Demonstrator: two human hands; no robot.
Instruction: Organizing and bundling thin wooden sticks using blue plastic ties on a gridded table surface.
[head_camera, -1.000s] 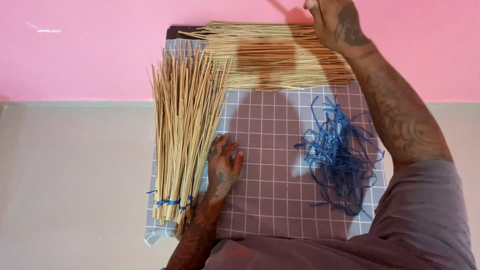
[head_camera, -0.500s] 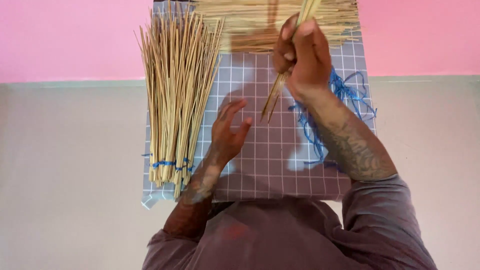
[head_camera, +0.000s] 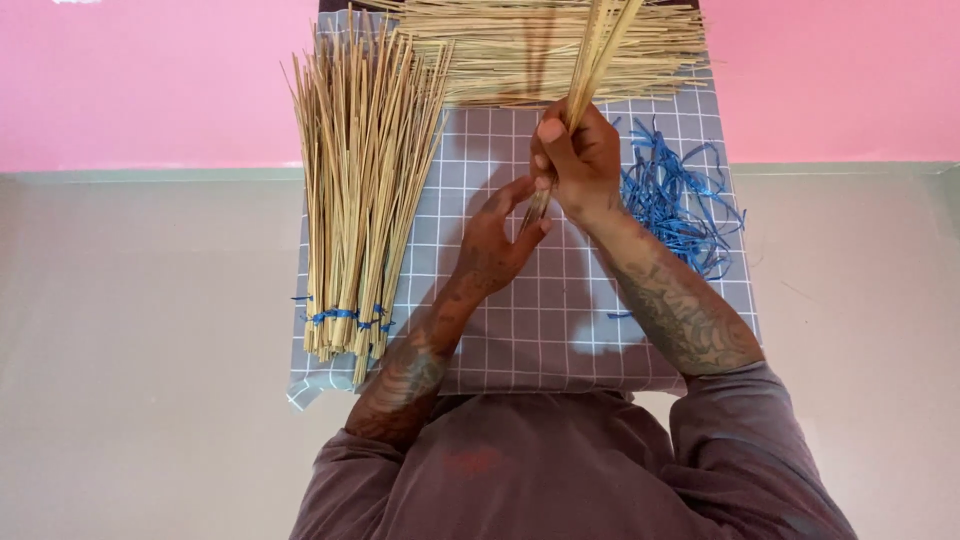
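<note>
Right hand (head_camera: 578, 160) fist-clamped round a thin bunch of sticks (head_camera: 590, 70), raised above the grid mat (head_camera: 560, 320). Left hand (head_camera: 497, 240) fingers loosely parted, cupping the bunch's lower end. Stick tops cut off by frame.

Floor (head_camera: 130, 350), pale: my grey gridded mat (head_camera: 560, 320) lies on it, bearing tied stick bundles (head_camera: 355, 200), loose sticks (head_camera: 520, 50), blue strings (head_camera: 675, 200).
</note>
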